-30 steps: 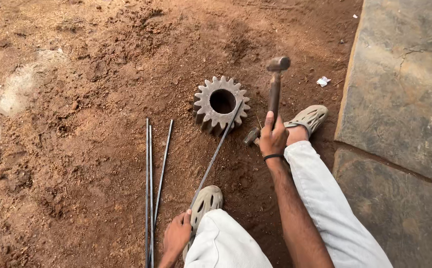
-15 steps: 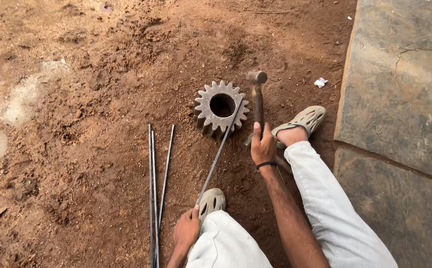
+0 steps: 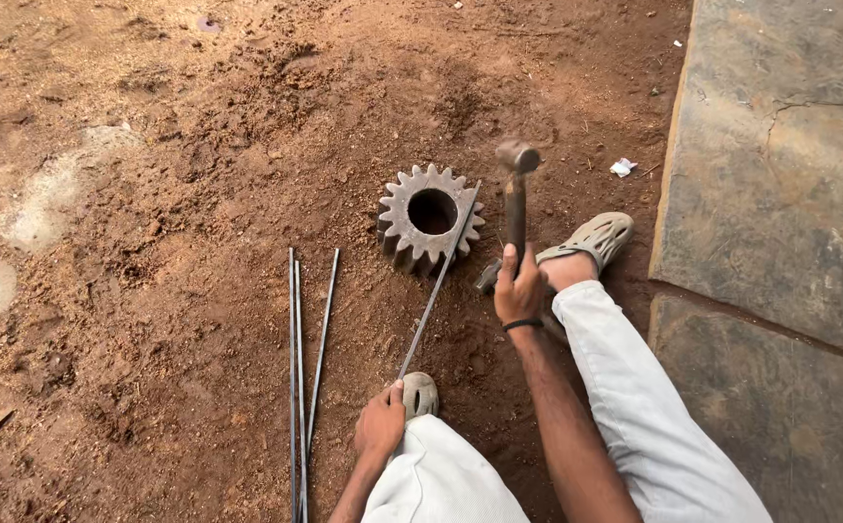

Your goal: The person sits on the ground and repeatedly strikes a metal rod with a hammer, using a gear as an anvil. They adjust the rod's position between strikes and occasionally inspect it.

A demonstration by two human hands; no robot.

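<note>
At the left, three thin steel rods (image 3: 300, 358) lie side by side on the red dirt (image 3: 150, 291). Just right of them, the left hand (image 3: 381, 426) pinches the near end of a long rod (image 3: 433, 291), fingers closed on it; its far end rests across a toothed gear (image 3: 429, 215). Farther right, the right hand (image 3: 518, 289) wraps tightly round a hammer (image 3: 515, 194), head raised beside the gear. A stone slab (image 3: 780, 194) borders the right edge.

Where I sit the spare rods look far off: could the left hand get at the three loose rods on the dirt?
Probably yes. The left hand grips the rod propped on the gear, and the loose rods lie just beside it on open dirt, nothing between.
</note>
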